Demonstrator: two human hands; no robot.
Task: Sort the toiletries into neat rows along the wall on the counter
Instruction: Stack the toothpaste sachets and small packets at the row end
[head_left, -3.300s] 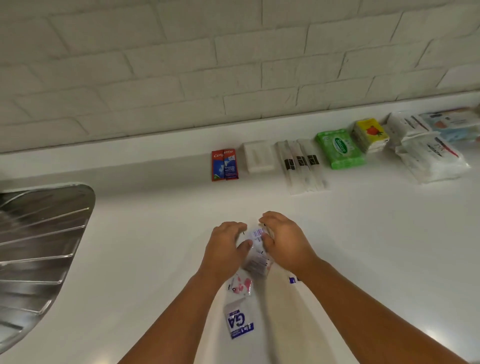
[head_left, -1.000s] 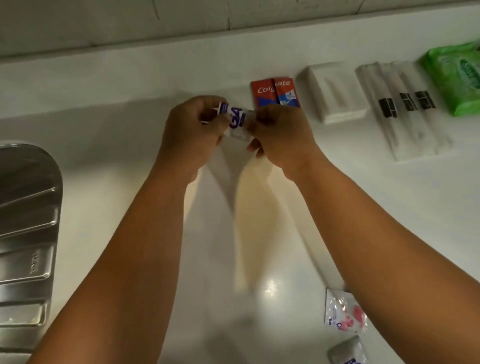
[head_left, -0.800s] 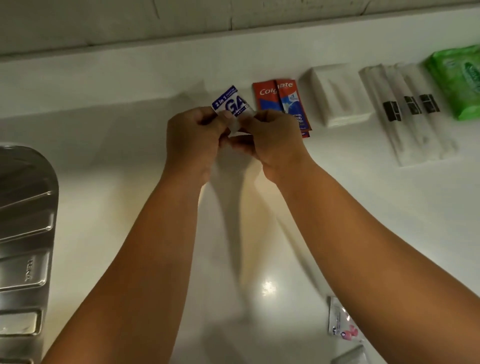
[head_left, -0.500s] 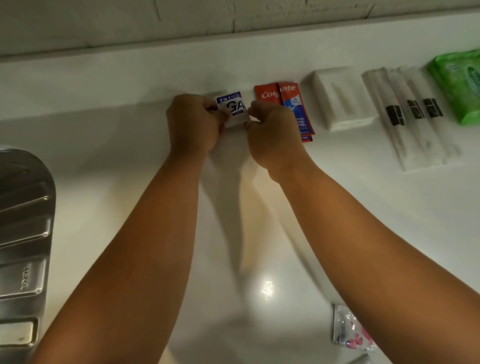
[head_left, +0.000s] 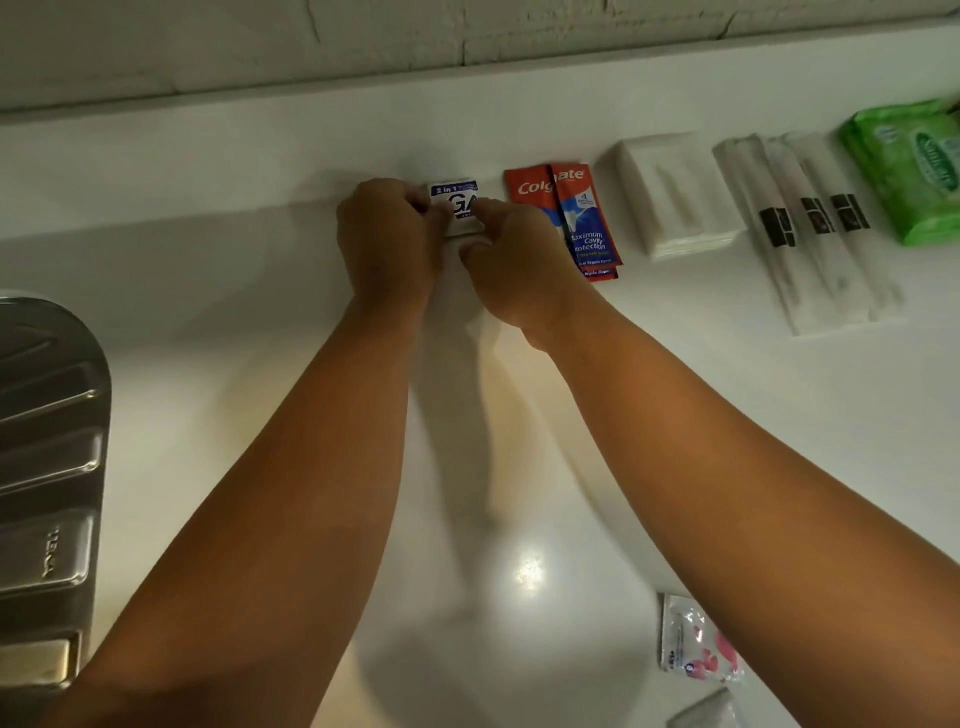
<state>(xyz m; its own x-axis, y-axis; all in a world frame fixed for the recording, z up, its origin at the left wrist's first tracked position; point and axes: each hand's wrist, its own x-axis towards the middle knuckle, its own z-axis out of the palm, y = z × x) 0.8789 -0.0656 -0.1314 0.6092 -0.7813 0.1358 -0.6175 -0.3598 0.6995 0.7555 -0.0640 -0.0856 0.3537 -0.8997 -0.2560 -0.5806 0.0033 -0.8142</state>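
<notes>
Pinching the small blue-and-white sachet (head_left: 458, 208) with both hands, left hand (head_left: 387, 239) and right hand (head_left: 511, 260) equally near, you hold it on the white table (head_left: 260, 291) just left of the red toothpaste sachets (head_left: 566, 218), long axis toward the wall.

I see a glossy white counter (head_left: 727, 415) with a bright glare spot. The sink drainer (head_left: 47, 467) looks like brushed metal, ribbed. The toothpaste sachets (head_left: 582, 218) and green wipes pack (head_left: 904, 166) look like shiny plastic film; the long sleeves (head_left: 810, 234) are translucent and matt. The brick wall (head_left: 363, 41) is rough, painted.
</notes>
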